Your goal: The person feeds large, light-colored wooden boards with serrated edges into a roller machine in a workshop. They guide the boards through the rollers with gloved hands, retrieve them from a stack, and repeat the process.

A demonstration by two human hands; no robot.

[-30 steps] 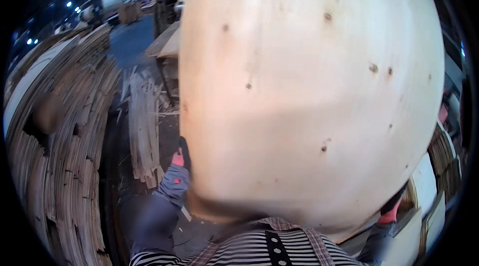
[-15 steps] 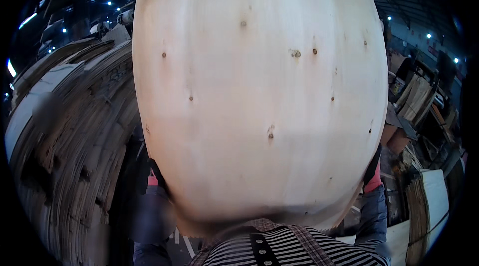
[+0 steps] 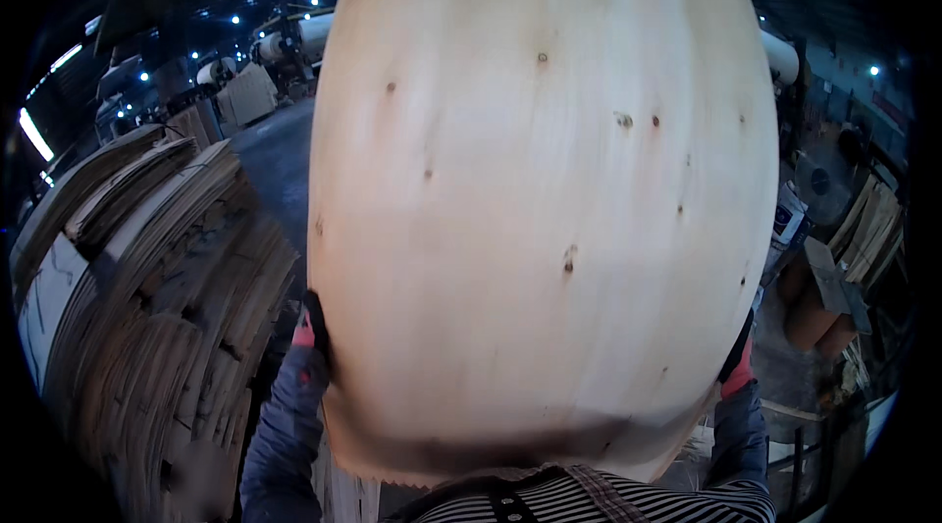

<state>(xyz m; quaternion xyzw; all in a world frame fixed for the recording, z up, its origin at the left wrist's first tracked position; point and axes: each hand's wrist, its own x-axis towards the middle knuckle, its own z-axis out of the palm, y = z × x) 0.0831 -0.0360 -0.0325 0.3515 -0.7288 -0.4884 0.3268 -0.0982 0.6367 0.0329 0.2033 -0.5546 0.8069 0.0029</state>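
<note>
A large, pale wood veneer sheet [image 3: 530, 189] with several brown knots fills the middle of the head view, its near edge close to my striped top. My left hand [image 3: 312, 325], in a black and pink glove, is closed on the sheet's left edge. Against the right edge, my right hand [image 3: 737, 356], gloved alike, grips the sheet too. Most of the fingers of both hands are hidden by the sheet. Along the bottom left, the near edge looks jagged.
Tall stacks of veneer sheets [image 3: 147, 327] stand close on the left. Brown cardboard boxes [image 3: 816, 302] sit on the right, with leaning wood pieces [image 3: 867, 229] behind them. Grey floor [image 3: 285, 155] shows at the far left, near rolls and machinery.
My view has swung, so the stacks on the left sit lower and more floor shows behind them. Both hands keep hold of the veneer sheet, which appears slightly farther right.
</note>
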